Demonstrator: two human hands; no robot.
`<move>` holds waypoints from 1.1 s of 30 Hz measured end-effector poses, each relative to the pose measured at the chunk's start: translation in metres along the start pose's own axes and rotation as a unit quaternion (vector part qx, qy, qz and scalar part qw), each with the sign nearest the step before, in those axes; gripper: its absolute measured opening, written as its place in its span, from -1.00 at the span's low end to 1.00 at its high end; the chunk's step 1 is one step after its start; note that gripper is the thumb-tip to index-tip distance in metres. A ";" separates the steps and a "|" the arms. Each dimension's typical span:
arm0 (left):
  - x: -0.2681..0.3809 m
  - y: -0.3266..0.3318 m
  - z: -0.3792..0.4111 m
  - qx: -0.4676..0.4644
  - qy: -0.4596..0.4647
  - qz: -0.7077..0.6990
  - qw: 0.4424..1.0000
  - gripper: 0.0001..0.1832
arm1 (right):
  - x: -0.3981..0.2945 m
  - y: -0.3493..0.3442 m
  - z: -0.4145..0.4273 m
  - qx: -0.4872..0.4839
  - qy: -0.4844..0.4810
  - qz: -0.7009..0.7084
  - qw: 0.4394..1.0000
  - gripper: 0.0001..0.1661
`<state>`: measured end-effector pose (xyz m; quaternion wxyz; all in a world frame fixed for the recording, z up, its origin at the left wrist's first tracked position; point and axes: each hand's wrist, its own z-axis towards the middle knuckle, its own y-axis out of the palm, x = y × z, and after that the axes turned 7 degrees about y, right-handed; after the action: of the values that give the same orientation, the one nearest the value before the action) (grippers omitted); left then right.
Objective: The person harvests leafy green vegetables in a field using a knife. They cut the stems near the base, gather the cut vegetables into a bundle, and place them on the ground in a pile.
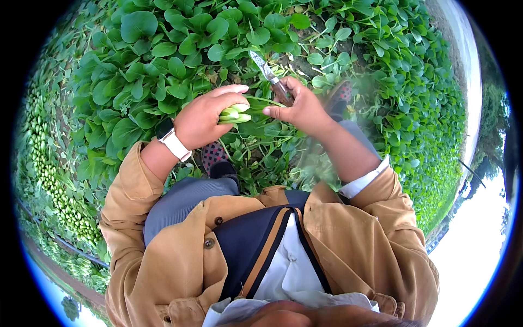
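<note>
Several cut leafy green stalks with pale bases (234,114) are in my left hand (208,114), which wears a white-strapped watch; the bases point to the right and most of the leaves are hidden by the hand. My right hand (300,106) grips the brown handle of a small knife (265,69), its blade pointing up and to the left. The thumb of that hand touches a thin green stem (265,100) that reaches across to the bunch. Loose leaves and trimmings lie on the ground below both hands.
Leafy green plants (139,77) grow densely ahead and on the right. Rows of cut greens (53,184) lie at the left, beside a dark hose (75,247). My patterned shoes (214,157) stand among plants and trimmings. A pale path (470,81) curves along the far right.
</note>
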<state>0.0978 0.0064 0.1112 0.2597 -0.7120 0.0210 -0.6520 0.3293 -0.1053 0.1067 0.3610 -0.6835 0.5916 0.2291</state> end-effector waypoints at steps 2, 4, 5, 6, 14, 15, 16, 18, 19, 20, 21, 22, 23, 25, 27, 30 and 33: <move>0.002 0.018 0.010 0.017 0.024 0.049 0.998 -0.38 | -0.005 0.009 0.003 -0.039 0.029 0.107 0.993 -0.44; -0.001 0.038 0.012 0.064 -0.052 -0.039 0.996 -0.36 | -0.007 0.018 0.001 -0.047 0.088 0.210 0.973 -0.47; -0.003 0.040 0.011 0.047 -0.077 -0.032 0.995 -0.37 | -0.007 0.021 0.001 -0.051 0.117 0.260 0.957 -0.49; -0.003 0.041 0.012 0.027 -0.101 -0.027 0.994 -0.39 | 0.001 0.023 0.003 -0.042 0.127 0.250 0.959 -0.48; -0.032 0.047 0.017 -0.048 -0.085 0.151 0.984 -0.49 | 0.032 0.016 0.013 -0.089 0.290 0.208 0.930 -0.64; -0.036 0.044 0.019 -0.083 -0.101 0.197 0.972 -0.50 | 0.037 0.018 0.016 -0.077 0.275 0.192 0.939 -0.66; -0.049 0.044 0.018 -0.073 -0.104 0.249 0.960 -0.54 | 0.041 0.019 0.018 -0.067 0.260 0.176 0.947 -0.68; -0.077 0.037 0.015 -0.065 -0.113 0.351 0.927 -0.57 | 0.042 0.024 0.025 -0.032 0.215 0.047 0.975 -0.68; -0.088 0.033 0.013 -0.053 -0.108 0.391 0.913 -0.56 | 0.047 0.028 0.030 -0.035 0.185 -0.021 0.982 -0.66; -0.097 0.029 0.009 -0.054 -0.139 0.400 0.904 -0.58 | 0.054 0.031 0.037 -0.038 0.153 -0.090 0.983 -0.63; -0.103 0.023 0.006 -0.055 -0.171 0.409 0.895 -0.60 | 0.057 0.037 0.043 -0.042 0.120 -0.157 0.979 -0.61; -0.108 0.017 0.003 -0.097 -0.230 0.394 0.885 -0.55 | 0.043 0.044 0.047 -0.056 0.109 -0.189 0.974 -0.60; -0.113 0.014 -0.002 -0.101 -0.246 0.391 0.881 -0.57 | 0.038 0.054 0.056 -0.058 0.094 -0.208 0.972 -0.62; -0.123 0.010 -0.009 -0.122 -0.268 0.387 0.874 -0.59 | 0.030 0.069 0.082 -0.059 0.063 -0.246 0.965 -0.66; -0.128 0.011 -0.011 -0.118 -0.263 0.376 0.881 -0.60 | 0.029 0.084 0.111 -0.071 0.034 -0.257 0.963 -0.61; -0.126 0.009 -0.010 -0.115 -0.281 0.347 0.887 -0.53 | 0.035 0.100 0.140 -0.067 0.018 -0.228 0.971 -0.45; -0.129 0.007 -0.011 -0.109 -0.291 0.330 0.892 -0.42 | 0.045 0.108 0.156 -0.077 0.025 -0.196 0.977 -0.25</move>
<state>0.0701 0.0441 -0.0099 0.3752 -0.8457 0.2489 -0.2866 0.2511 -0.0189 -0.0499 0.3304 -0.8172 0.4359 0.1819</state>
